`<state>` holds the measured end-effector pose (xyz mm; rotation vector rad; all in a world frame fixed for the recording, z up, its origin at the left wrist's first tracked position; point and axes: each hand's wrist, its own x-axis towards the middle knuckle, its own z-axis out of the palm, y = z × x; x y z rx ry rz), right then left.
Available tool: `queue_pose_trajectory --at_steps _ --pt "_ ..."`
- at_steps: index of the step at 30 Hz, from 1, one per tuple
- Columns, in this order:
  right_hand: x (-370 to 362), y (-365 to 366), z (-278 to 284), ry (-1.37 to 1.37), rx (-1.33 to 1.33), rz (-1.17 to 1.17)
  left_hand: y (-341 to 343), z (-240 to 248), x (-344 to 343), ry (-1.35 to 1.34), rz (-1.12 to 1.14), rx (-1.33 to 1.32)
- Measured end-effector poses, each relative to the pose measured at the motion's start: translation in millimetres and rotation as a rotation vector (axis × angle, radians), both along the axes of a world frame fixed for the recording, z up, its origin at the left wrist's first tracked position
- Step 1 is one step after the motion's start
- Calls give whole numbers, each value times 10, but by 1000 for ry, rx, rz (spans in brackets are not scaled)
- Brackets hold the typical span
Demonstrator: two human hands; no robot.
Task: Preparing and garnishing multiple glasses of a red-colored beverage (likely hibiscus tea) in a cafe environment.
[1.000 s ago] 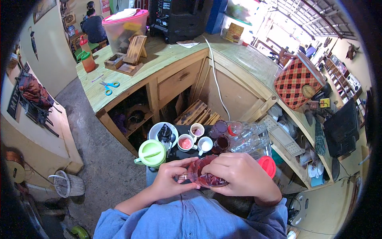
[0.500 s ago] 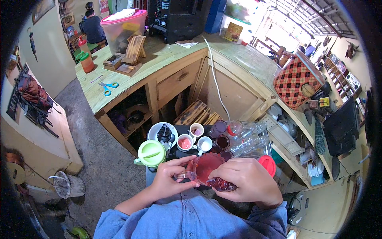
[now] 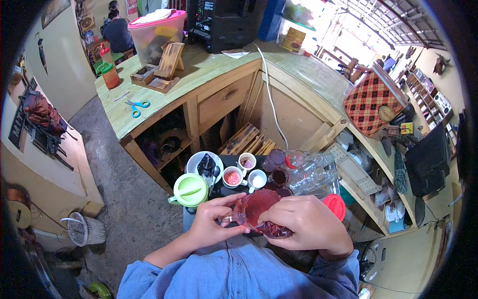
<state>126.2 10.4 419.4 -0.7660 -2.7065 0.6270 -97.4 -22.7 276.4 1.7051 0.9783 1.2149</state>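
Head view: transparent handled jug [image 3: 260, 203], red inside, held before blue shirt [image 3: 234, 271], right of green lidded pitcher [image 3: 190, 191]; left hand [image 3: 215, 218] gripping handle side, right hand [image 3: 304, 222] closed around glossy, wrinkled dark-red bundle [image 3: 275, 229] at rim

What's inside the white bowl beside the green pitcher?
A shiny black thing lies inside the white bowl; whatever is beneath it is covered and can't be seen.

I see scissors [image 3: 133, 105] on cntr [image 3: 194, 79], tub [image 3: 153, 40] nr blk speaker [image 3: 234, 30], plaid box [image 3: 368, 102] at R, bucket [image 3: 89, 231] on flr [image 3: 142, 199], bag [image 3: 42, 113] far L.
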Motion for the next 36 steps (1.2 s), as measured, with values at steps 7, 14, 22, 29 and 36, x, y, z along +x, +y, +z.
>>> queue_pose_trajectory --at_steps 7,14,22,29,36 --pt "16 18 27 0 66 -58 -21 26 -4 2 16 -39" --pt "149 -55 117 62 65 -85 -1 -74 -18 -24 10 12" --pt "140 -78 33 -11 20 -1 4 -32 -10 -76 3 14" --pt "118 -76 45 -10 23 -6 3 -19 -5 -45 -5 12" --pt "197 -78 125 32 47 -85 13 -22 -14 -49 -6 13"
